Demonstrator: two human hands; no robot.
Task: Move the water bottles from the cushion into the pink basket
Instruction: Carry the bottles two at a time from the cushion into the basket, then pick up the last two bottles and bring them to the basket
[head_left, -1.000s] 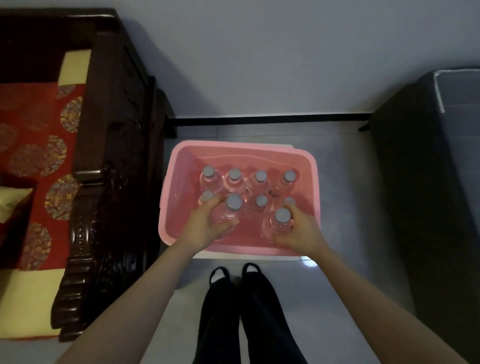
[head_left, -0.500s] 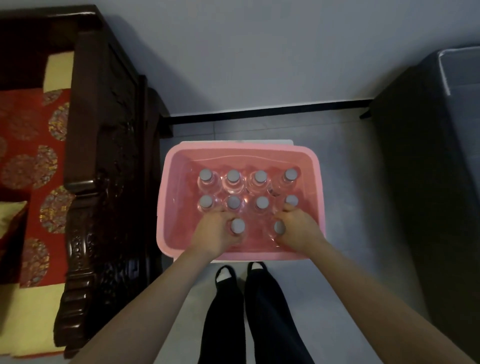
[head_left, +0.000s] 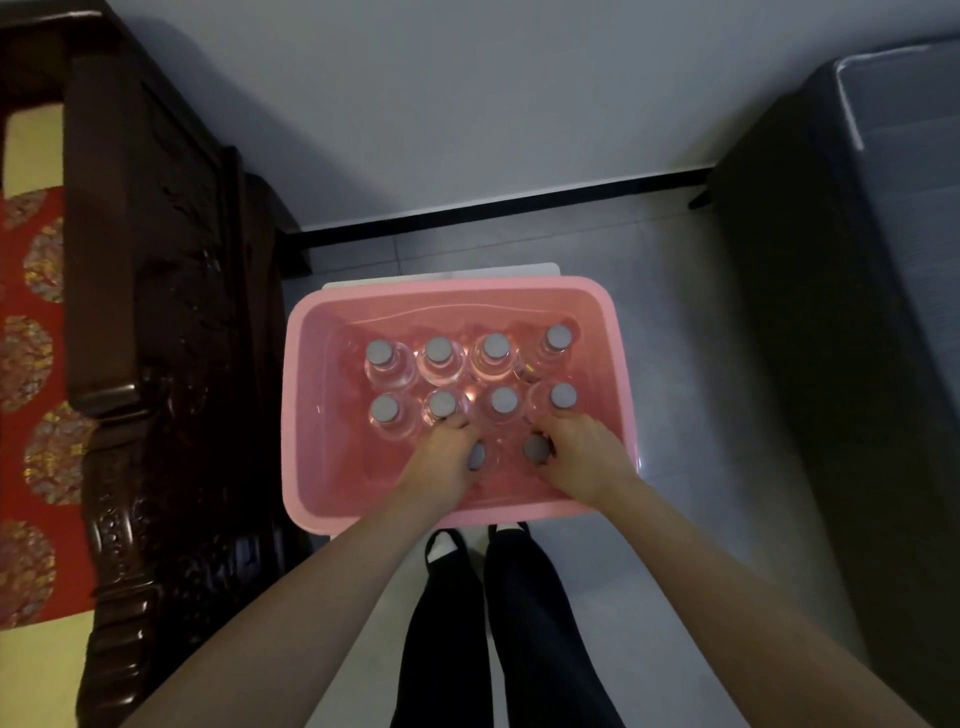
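Observation:
The pink basket (head_left: 306, 395) stands on the floor in front of my feet. Several clear water bottles with grey caps (head_left: 439, 352) stand upright inside it in two rows. My left hand (head_left: 441, 460) grips a bottle (head_left: 476, 456) in the near row, low in the basket. My right hand (head_left: 582, 452) grips another bottle (head_left: 536, 448) beside it. Both bottles' bodies are mostly hidden by my fingers. The red patterned cushion (head_left: 31, 395) lies on the wooden seat at far left, with no bottle visible on it.
A dark carved wooden armrest (head_left: 156, 364) stands between the cushion and the basket. A dark cabinet (head_left: 831, 338) rises on the right. The wall and a black skirting line (head_left: 493, 208) lie behind the basket. My legs (head_left: 493, 623) are below.
Both hands have lowered their bottles deeper into the near row of the basket. The camera has tilted so the basket sits lower in view.

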